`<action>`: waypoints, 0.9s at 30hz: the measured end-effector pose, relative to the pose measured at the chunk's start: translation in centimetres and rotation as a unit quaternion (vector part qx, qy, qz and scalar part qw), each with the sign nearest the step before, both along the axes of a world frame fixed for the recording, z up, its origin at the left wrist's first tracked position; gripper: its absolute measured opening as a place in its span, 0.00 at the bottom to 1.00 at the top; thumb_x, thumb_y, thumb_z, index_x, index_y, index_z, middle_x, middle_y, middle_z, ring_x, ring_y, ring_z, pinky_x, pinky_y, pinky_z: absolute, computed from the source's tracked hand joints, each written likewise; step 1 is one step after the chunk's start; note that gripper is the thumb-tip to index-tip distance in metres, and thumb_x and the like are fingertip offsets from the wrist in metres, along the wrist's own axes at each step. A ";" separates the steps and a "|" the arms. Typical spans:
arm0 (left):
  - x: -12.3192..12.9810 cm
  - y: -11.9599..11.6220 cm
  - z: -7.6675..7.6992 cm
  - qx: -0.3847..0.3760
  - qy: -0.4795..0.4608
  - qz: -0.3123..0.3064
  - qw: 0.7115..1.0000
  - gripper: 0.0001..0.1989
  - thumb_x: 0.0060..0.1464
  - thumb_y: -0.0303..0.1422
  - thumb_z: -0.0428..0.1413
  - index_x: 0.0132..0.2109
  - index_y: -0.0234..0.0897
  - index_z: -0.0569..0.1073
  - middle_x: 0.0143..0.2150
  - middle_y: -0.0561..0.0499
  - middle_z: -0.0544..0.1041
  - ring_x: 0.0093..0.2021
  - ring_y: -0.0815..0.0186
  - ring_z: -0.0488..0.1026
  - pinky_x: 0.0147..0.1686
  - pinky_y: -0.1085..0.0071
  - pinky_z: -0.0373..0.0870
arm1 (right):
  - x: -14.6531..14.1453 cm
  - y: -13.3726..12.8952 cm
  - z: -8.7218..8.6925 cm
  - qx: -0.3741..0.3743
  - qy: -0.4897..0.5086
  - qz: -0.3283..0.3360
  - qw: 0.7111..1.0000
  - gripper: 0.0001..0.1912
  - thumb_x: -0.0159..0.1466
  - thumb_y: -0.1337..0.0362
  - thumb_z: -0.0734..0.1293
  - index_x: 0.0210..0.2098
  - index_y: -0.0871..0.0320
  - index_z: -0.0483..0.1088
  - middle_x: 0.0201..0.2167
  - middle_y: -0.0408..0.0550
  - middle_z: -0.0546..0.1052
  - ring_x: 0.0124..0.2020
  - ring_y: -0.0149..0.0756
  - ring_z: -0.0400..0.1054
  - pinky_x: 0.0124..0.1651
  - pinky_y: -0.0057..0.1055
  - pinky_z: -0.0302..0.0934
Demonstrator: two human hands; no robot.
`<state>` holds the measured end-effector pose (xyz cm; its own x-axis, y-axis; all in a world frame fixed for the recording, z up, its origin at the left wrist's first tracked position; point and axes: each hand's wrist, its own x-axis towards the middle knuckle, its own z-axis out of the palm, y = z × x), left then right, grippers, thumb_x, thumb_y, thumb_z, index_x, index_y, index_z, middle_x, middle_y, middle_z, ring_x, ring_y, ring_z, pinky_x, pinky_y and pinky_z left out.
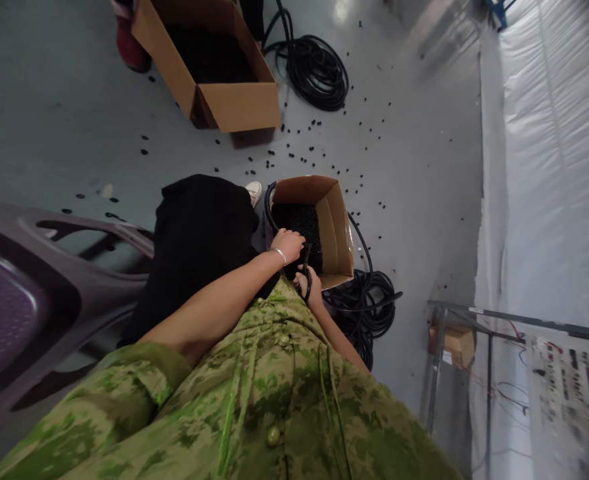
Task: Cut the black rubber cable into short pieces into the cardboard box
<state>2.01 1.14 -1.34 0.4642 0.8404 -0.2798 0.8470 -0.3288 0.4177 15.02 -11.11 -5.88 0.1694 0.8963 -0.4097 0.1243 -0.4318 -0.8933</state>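
Observation:
Both my hands are over an open cardboard box (335, 227) that holds a heap of small black pieces (299, 223). A black hose (268, 200) curves over the box's left rim and runs to my left hand (289, 245), which wears a bracelet and is closed on it. My right hand (314, 288) is just nearer my body, closed around black scissors (305, 285); a looped handle shows at the fingers. The blades and the hose's end lie close together between the hands, too dark to make out clearly.
A coil of black hose (374, 303) lies right of the box. Farther off stand a larger box (244, 107) of black pieces and another coil (319, 73), by a person's shoe (133, 47). Small black rings dot the floor. A purple chair (4, 313) is at left, a metal frame (439, 367) at right.

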 end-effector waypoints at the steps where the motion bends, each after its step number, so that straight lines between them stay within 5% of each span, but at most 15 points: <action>1: 0.0 0.0 -0.1 -0.002 -0.005 0.001 1.000 0.16 0.63 0.31 0.50 0.49 0.38 0.81 0.50 0.40 0.81 0.52 0.54 0.75 0.51 0.57 0.58 | 0.0 0.0 0.0 -0.001 -0.003 0.000 1.000 0.19 0.57 0.53 0.70 0.44 0.57 0.71 0.21 0.38 0.73 0.21 0.31 0.67 0.30 0.28 0.62; 27: -0.4 0.2 -0.5 -0.027 0.009 0.002 1.000 0.13 0.63 0.34 0.53 0.48 0.40 0.81 0.50 0.40 0.81 0.53 0.54 0.75 0.52 0.60 0.58 | -0.8 0.6 -0.3 0.018 -0.132 0.007 0.991 0.07 0.54 0.60 0.66 0.32 0.53 0.72 0.19 0.35 0.66 0.22 0.30 0.59 0.33 0.27 0.59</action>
<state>1.64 1.31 -1.86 0.4556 0.8254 -0.3335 0.8557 -0.3027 0.4197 14.20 -10.55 -6.19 0.2538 0.9128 -0.3201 0.3625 -0.3965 -0.8434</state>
